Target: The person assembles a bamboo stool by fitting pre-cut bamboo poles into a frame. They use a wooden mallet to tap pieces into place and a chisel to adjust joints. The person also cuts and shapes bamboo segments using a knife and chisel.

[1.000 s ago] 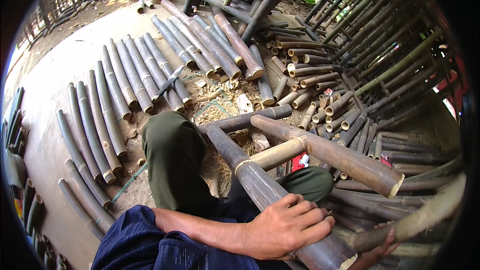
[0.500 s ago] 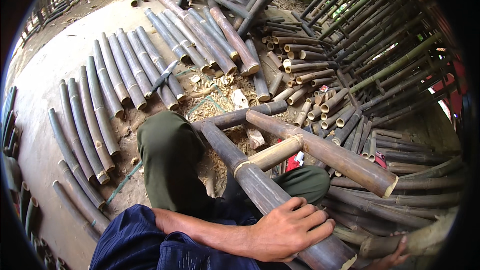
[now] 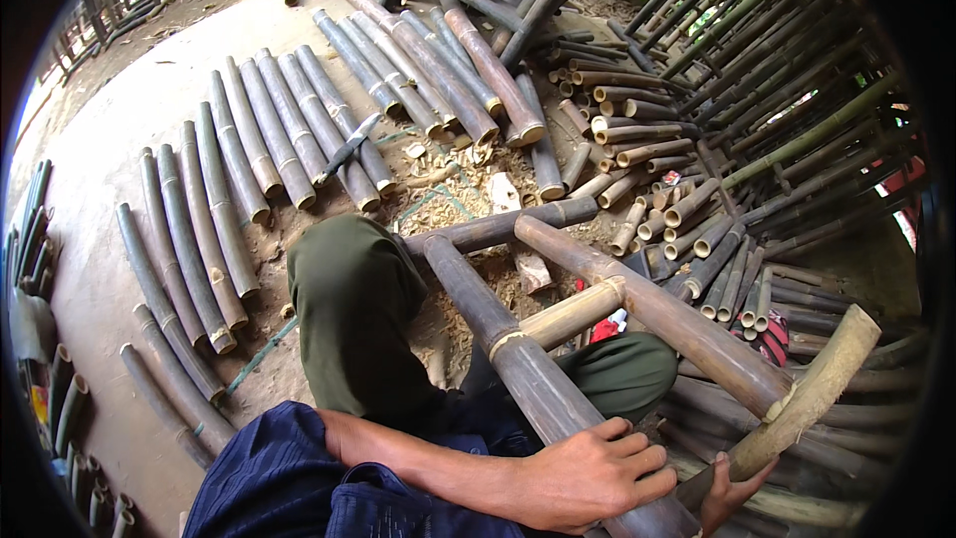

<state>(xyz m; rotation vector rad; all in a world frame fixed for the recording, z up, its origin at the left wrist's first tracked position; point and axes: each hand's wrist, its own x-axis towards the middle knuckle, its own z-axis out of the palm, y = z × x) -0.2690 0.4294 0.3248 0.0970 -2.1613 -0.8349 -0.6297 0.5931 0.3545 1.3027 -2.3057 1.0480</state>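
Observation:
A dark bamboo frame lies across my lap, two thick poles joined by a paler crosspiece and, at the far end, a dark crossbar. My left hand is closed over the near pole, close to its lower end. At the lower right my right hand grips a thick, rough tan length of wood or bamboo from below. This tan piece slants up to the right, against or very near the frame's right pole end. Part of my right hand is hidden behind it.
Dark bamboo lengths lie in rows on the ground at left, a knife-like tool across some. Shavings cover the ground before my knee. Cut bamboo pieces are stacked at right, beside a slatted bamboo structure.
The tan piece has come up from the lower right edge to the frame's end, with my right hand under it. My left hand stays on the pole. The view has shifted slightly.

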